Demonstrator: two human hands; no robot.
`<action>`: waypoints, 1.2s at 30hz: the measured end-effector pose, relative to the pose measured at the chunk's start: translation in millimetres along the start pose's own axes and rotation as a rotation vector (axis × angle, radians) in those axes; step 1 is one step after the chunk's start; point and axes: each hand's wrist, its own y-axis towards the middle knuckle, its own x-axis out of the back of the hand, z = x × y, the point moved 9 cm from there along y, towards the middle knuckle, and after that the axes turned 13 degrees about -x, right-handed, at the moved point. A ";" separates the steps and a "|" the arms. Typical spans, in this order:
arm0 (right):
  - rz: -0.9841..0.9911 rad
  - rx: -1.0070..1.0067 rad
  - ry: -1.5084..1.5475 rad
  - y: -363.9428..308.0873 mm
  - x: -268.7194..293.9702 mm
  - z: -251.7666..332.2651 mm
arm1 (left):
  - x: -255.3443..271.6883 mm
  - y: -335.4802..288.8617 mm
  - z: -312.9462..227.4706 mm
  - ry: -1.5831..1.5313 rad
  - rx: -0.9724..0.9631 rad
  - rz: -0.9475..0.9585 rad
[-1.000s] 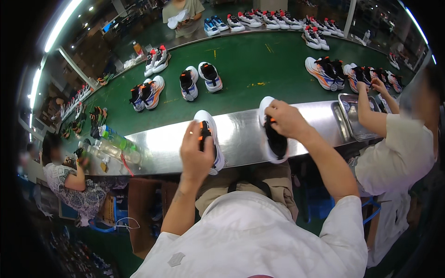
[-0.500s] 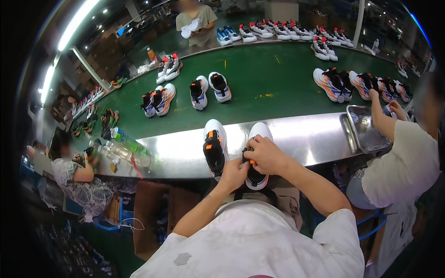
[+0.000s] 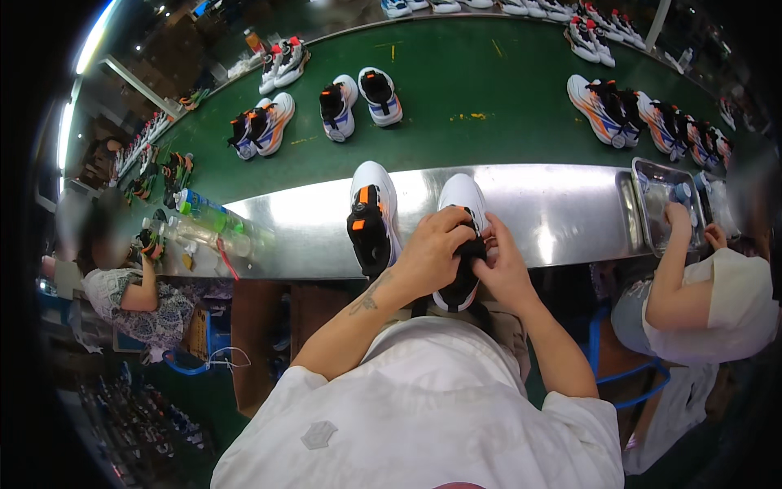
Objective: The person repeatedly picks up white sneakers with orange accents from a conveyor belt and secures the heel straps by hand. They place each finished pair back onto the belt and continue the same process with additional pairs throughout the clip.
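Right in front of me a white sneaker [image 3: 462,194] with a black inner points away across the metal edge, its heel toward my body. From its left side my left hand [image 3: 436,251] reaches over the opening, fingers curled and closed on the black tongue area. On the other side my right hand [image 3: 505,267] grips the collar, thumb at the opening and forefinger along the laces. My fingers hide most of the tongue. Just left, apart from both hands, stands a second white sneaker [image 3: 375,191] with orange tabs and a black lining.
Several pairs of sneakers [image 3: 338,106] stand on the green belt [image 3: 440,81] beyond the metal ledge [image 3: 562,216]. Plastic bottles [image 3: 213,228] lie at the left. At the right, a co-worker's hand [image 3: 676,216] is over a metal tray [image 3: 646,196]; another person [image 3: 134,293] sits at the left.
My left hand has moved from the near collar up over the shoe's opening. My right hand has shifted from the top to the right side. The view has tilted down.
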 end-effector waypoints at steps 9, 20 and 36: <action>0.073 0.084 -0.212 -21.5 4.7 28.4 | -1.8 6.1 -11.2 0.106 0.035 -0.014; 0.306 0.405 -0.867 14.0 -18.5 133.1 | -25.0 -74.8 45.3 -0.509 0.689 -0.453; 0.384 0.103 -1.193 34.3 -29.0 103.4 | -20.1 -64.8 31.5 -0.293 0.582 -0.329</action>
